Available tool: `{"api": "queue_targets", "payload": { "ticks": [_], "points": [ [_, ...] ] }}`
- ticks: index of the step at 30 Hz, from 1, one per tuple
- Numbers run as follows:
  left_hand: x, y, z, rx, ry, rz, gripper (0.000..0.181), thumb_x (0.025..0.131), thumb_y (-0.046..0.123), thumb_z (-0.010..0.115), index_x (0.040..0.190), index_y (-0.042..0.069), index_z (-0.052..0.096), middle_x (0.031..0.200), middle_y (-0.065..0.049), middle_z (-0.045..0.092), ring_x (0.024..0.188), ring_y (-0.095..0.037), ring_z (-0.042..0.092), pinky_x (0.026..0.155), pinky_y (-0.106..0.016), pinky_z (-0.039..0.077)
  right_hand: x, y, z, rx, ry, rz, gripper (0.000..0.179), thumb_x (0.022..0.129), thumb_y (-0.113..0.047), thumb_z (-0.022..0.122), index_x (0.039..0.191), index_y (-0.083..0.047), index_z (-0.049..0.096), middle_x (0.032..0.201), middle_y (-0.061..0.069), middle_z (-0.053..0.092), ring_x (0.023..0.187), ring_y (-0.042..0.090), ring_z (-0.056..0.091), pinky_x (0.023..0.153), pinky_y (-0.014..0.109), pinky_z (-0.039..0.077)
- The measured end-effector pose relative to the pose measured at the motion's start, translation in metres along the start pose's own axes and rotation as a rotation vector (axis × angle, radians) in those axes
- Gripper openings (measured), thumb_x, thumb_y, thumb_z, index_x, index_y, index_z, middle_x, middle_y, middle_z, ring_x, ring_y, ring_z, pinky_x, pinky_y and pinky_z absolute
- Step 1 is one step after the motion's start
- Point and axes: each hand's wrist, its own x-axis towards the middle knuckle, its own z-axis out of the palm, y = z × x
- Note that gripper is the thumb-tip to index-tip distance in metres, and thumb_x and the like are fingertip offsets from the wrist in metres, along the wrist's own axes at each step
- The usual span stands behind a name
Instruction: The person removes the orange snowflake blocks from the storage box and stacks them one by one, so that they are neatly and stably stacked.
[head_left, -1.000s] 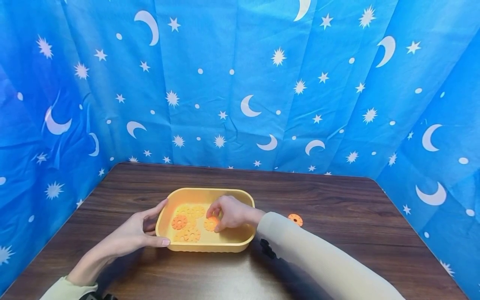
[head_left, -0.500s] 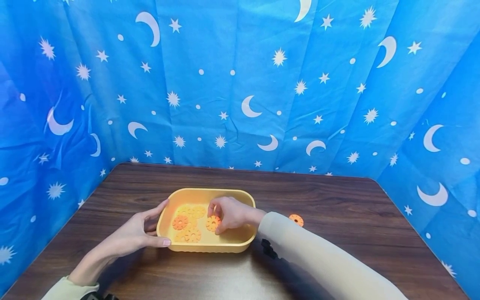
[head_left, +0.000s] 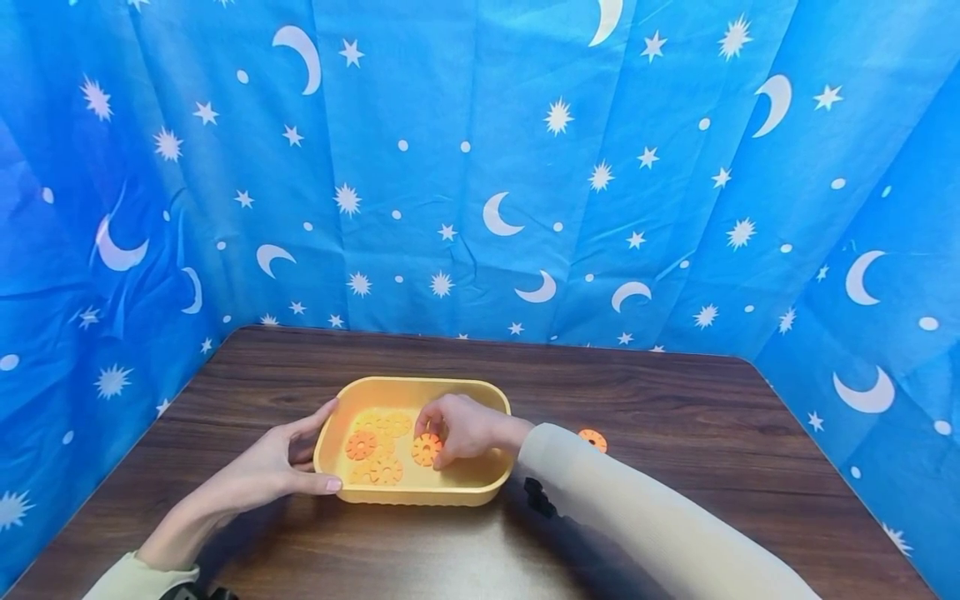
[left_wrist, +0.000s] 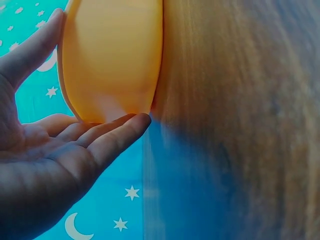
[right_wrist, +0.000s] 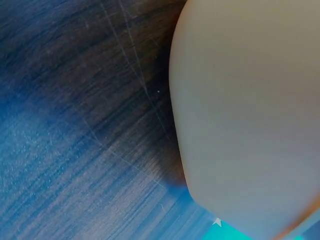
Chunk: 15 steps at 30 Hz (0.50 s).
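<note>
A yellow bin (head_left: pixel 420 497) with rounded corners stands on the table. My left hand (head_left: pixel 255 468) grips its left end, thumb at the front rim and fingers spread along the outer wall. In the left wrist view, thumb and fingers of that left hand (left_wrist: pixel 65 145) lie against the bin's wall (left_wrist: pixel 117 55). Reaching inside the bin, my right hand (head_left: pixel 467 427) pinches an orange notched disc (head_left: pixel 426 450) with a centre hole, tilted up. Left of it lie another orange disc (head_left: pixel 361 445) and several yellow discs (head_left: pixel 386 471), overlapping on the bin floor.
One more orange disc (head_left: pixel 594 440) lies on the brown wooden table (head_left: pixel 675 417) to the right of the bin, partly behind the right sleeve (head_left: pixel 637 508). A blue cloth (head_left: pixel 420 167) with white moons and stars hangs around the table. The bin's outer wall (right_wrist: pixel 245 100) fills much of the right wrist view.
The orange disc in my right hand has tilted up a little and shows its face more fully. The left hand and the bin have stayed in place.
</note>
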Motion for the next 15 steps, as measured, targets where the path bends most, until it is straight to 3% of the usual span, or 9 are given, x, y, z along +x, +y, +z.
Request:
{"api": "queue_targets", "payload": {
  "ticks": [9,15],
  "points": [
    [0.001,0.001,0.0,-0.002,-0.005,-0.011,0.114,0.084,0.03,0.09,0.169,0.007,0.018,0.17,-0.027,0.022,0.147,-0.051,0.039,0.112,-0.056,0.044,-0.005,0.0,-0.006,0.009,0.029,-0.044,0.038,0.076,-0.005,0.095,0.108,-0.01,0.077,0.091,0.0,0.067,0.087,0.019,0.059,0.076,0.026,0.048],
    [0.0,0.001,-0.001,0.01,-0.006,-0.005,0.113,0.084,0.031,0.09,0.169,0.008,0.018,0.17,-0.027,0.023,0.146,-0.051,0.039,0.111,-0.056,0.045,-0.012,-0.003,-0.011,0.019,0.042,-0.055,0.04,0.076,-0.005,0.095,0.11,-0.01,0.077,0.09,-0.002,0.068,0.076,0.015,0.058,0.067,0.025,0.049]
  ]
}}
